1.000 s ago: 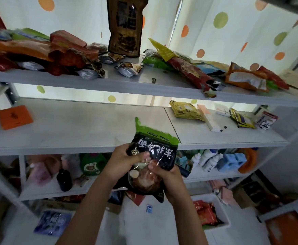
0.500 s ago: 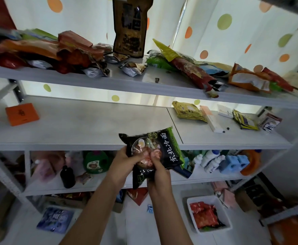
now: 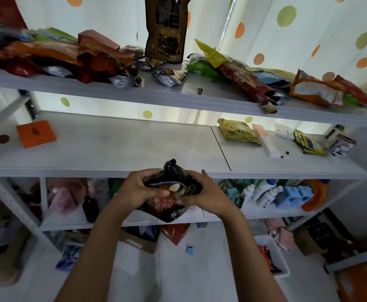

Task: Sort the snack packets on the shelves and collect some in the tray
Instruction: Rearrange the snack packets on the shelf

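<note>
Both hands grip black packet (image 3: 169,192).

We find no text we can read with confidence. The black packet (image 3: 169,192) held between our left hand (image 3: 139,188) and right hand (image 3: 206,192) carries a pale mark near its lower corner, too crumpled to make out. Print on the tall dark pouch (image 3: 167,29) far above our grip is blurred.
</note>
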Demonstrator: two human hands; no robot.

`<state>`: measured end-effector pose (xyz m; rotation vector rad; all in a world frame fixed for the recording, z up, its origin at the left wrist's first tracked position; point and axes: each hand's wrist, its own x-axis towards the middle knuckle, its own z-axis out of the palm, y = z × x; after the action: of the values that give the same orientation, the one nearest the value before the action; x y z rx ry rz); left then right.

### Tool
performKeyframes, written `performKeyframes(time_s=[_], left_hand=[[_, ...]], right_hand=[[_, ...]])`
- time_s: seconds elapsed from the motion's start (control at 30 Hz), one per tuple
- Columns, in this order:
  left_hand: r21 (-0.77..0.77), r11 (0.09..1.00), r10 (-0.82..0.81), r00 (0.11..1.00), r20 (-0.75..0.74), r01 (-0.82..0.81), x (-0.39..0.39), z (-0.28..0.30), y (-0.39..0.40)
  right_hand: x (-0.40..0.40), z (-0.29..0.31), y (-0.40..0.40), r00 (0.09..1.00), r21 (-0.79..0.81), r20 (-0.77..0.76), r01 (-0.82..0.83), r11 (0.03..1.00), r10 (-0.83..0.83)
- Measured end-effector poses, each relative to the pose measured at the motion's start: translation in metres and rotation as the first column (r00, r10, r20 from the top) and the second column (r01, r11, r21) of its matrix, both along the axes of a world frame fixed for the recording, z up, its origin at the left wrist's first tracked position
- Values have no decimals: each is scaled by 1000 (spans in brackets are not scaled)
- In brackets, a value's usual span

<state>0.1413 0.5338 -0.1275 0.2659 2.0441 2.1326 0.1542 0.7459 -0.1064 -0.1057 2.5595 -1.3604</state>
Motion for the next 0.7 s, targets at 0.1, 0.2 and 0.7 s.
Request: performKeyframes(time_s=[0.1,0.2,0.7], left_hand=[[-24,999,-36,997,-61,34,3,8,-6],[-32,996,75,990,-117,-79,-2,19,-9],[-73,995,51,983,-176,-65,-51,112,0]], right_hand=[[-5,3,-8,995,-44,-8,-100,994,100],[-1,1,-17,999,-167,-50,-22,986,14],[-74,109,-35,921,-690,-42,254,677,-388]])
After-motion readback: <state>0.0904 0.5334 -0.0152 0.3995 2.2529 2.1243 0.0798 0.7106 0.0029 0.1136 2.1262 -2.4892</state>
